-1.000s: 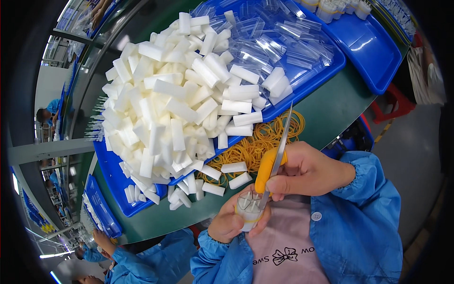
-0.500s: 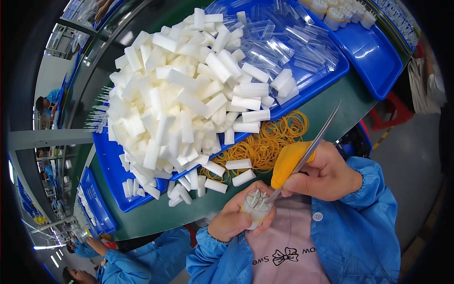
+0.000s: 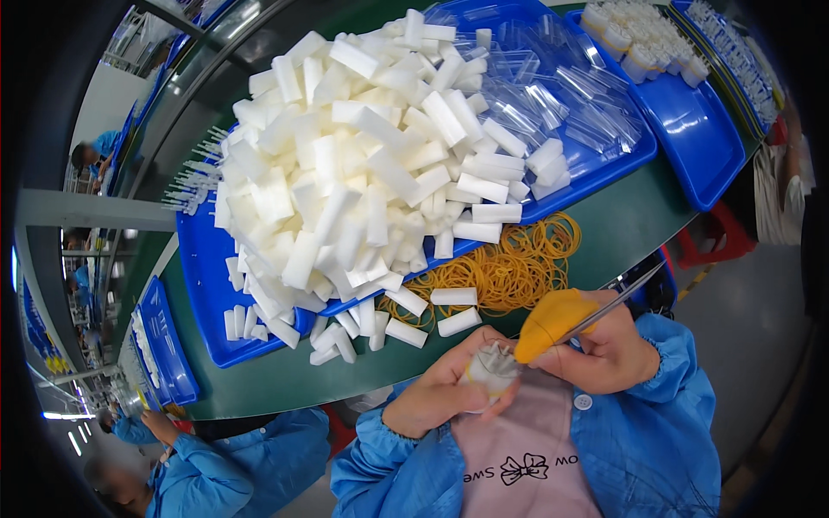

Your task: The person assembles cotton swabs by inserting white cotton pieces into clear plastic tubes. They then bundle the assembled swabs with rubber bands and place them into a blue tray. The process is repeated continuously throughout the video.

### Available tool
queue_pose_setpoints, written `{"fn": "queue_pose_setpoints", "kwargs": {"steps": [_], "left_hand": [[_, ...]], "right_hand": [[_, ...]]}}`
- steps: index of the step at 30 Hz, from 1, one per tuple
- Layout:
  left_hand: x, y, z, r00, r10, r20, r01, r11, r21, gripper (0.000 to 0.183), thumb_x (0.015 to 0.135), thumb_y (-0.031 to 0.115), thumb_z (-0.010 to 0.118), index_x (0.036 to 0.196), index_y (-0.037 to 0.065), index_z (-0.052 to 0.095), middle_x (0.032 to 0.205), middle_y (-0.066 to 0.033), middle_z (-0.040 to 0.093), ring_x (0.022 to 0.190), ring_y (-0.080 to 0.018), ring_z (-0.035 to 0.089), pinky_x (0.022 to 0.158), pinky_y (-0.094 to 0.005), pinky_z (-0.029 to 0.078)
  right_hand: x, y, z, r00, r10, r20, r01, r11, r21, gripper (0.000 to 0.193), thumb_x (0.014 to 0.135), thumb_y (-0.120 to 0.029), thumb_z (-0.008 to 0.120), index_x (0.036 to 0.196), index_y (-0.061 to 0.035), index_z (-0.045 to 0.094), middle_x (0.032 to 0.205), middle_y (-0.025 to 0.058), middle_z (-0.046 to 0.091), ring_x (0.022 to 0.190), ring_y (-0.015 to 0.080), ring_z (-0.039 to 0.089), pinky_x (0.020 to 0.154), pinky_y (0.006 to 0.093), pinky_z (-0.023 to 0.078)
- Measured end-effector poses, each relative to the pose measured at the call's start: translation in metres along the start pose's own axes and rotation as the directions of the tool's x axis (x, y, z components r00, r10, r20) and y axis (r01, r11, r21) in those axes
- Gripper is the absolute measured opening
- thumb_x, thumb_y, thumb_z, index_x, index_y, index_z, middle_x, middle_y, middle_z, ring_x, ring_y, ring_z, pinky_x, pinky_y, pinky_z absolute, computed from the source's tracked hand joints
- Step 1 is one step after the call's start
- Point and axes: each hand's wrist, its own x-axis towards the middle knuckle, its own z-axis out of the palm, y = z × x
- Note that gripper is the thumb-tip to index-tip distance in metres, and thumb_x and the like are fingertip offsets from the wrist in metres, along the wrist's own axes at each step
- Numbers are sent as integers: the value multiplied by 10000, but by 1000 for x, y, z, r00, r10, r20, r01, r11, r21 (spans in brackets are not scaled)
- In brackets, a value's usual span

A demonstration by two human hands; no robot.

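Block heap (image 3: 345, 173) left of strips (image 3: 596, 105) in tray (image 3: 611, 181); rubber bands (image 3: 531, 266) between tray and right grip (image 3: 611, 352)

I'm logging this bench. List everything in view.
table: one, green, middle
trays: at least four, blue, across table
foam blocks: many, white, centre
plastic strips: many, clear, upper middle
rubber bands: many, orange, below foam blocks
banded bundles: several, white, upper right
stool: one, red, right
co-workers: several, blue-clothed, left
metal tool: one, silver, right hand
finger cover: one, yellow, right hand
held bundle: one, white, left hand
hands: two, blue-cuffed, lower middle
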Motion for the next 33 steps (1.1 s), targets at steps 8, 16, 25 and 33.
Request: {"fn": "queue_pose_setpoints", "kwargs": {"steps": [8,16,25,33], "left_hand": [[1,-1,14,872,469,-137,-59,380,923,564,756,185,746,1192,25,426,1010,-138,623,883,-232,652,767,-313,505],[3,-3,14,805,589,-68,-64,200,978,564,739,192,758,1165,9,438,940,-167,622,819,-317,652,672,-358,522],[0,0,16,802,595,-51,-36,135,990,537,749,196,746,1147,5,442,940,-169,610,810,-333,640,663,-372,513],[-3,-1,15,868,481,-125,-20,285,958,580,755,222,745,1177,17,404,980,-178,613,846,-328,645,703,-364,513]], "right_hand": [[-5,-3,4,976,170,-137,-106,916,386,189,880,-15,549,1042,83,555,953,111,588,820,140,601,714,251,524],[-4,3,9,951,257,-171,-183,916,357,165,890,-40,551,1010,70,576,953,96,597,803,115,595,686,240,527],[-5,10,11,939,293,-179,-213,906,366,171,897,-56,550,1026,55,574,940,91,602,788,107,592,658,228,515],[-4,10,12,982,171,-85,-158,978,136,160,891,-70,564,999,43,595,922,77,608,830,126,587,726,252,480]]}}
